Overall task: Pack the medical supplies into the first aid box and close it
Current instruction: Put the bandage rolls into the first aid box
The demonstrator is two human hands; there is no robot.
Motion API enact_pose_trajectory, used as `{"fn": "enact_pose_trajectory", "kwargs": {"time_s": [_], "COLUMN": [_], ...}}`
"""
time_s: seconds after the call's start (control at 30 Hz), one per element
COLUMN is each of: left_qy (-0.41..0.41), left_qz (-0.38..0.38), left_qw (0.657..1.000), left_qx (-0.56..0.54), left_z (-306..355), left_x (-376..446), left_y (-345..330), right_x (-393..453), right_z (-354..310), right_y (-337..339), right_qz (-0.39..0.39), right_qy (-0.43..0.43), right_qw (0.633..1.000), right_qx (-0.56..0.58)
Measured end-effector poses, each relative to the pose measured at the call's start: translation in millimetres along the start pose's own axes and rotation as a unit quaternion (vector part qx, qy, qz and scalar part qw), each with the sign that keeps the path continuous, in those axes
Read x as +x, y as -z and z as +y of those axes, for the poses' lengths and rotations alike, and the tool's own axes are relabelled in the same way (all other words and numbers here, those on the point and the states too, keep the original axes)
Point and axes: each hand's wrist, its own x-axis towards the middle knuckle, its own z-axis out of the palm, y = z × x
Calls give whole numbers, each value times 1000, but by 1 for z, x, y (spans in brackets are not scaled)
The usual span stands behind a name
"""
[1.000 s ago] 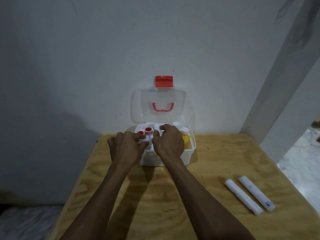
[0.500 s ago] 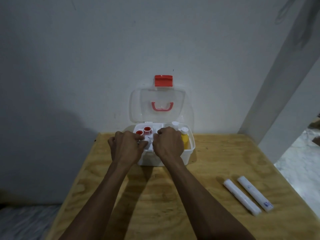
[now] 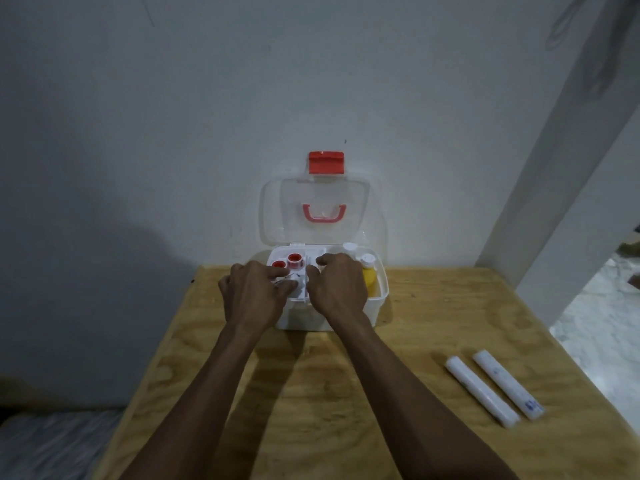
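Plywood table [image 3: 433, 306], open first aid box [image 3: 379, 303], perhaps bottles [image 3: 369, 282]

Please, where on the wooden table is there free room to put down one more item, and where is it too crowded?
Free: the bare wood left of the left hand, and the strip between the first aid box and the two white rolls. Crowded: inside the box, where both hands, right hand included, work.
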Motion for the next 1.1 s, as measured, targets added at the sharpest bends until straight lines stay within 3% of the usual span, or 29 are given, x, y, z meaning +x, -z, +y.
{"fn": "enact_pose_trajectory", "kwargs": {"time_s": [0.2, 0.4, 0.53, 0.67, 0.93, 1.1], "left_qy": [-17, -73, -86, -91, -61, -29], "left_qz": [42, 55, -10, -104, -258, -283], "left_qw": [997, 984, 977, 975, 963, 958], "left_qx": [-64, -153, -197, -175, -52, -33], "left_z": [17, 61, 98, 128, 167, 185], "left_x": [-15, -54, -86, -112, -143, -149], "left_y": [16, 23, 3, -36, -100, -113], "right_x": [-10, -23, -28, -33, -38, -35], "right_z": [13, 63, 109, 155, 221, 240], "right_y": [27, 79, 114, 143, 167, 168], "right_qz": [21, 66, 78, 71, -38, -82], "right_qy": [41, 47, 4, -39, -84, -81], "right_qw": [994, 992, 994, 996, 994, 992], "right_qx": [103, 96, 75, 45, -64, -51]}}
